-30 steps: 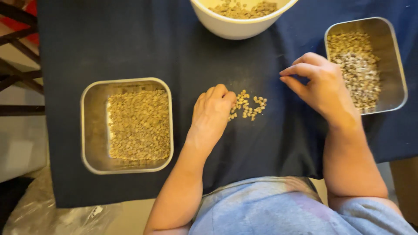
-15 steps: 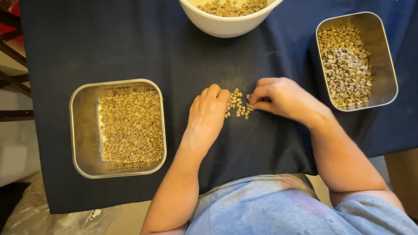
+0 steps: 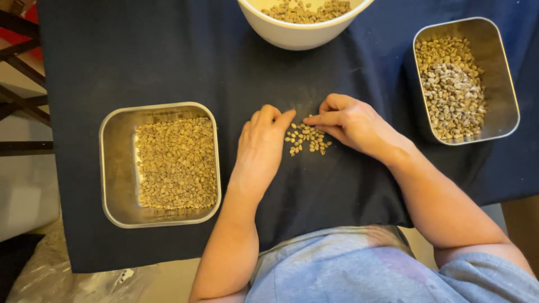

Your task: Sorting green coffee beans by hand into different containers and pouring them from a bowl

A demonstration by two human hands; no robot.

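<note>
A small heap of pale beans [image 3: 306, 140] lies on the dark blue cloth [image 3: 168, 62] between my hands. My left hand [image 3: 261, 143] rests flat on the cloth, its fingertips touching the heap's left edge. From the right, my right hand [image 3: 351, 122] reaches in with the forefinger stretched over the top of the heap and the other fingers curled. Neither hand visibly holds anything.
A square steel tray [image 3: 115, 168] of yellowish beans sits to the left. A second steel tray [image 3: 502, 73] with mixed pale and greyish beans is at the upper right. A white bowl [image 3: 297, 36] of beans stands at the top edge. Crinkled plastic [image 3: 62, 280] lies lower left.
My right hand came from the right tray to the heap and now points its forefinger over the beans. My left hand's fingers uncurled and lie flatter. The heap shifted slightly.
</note>
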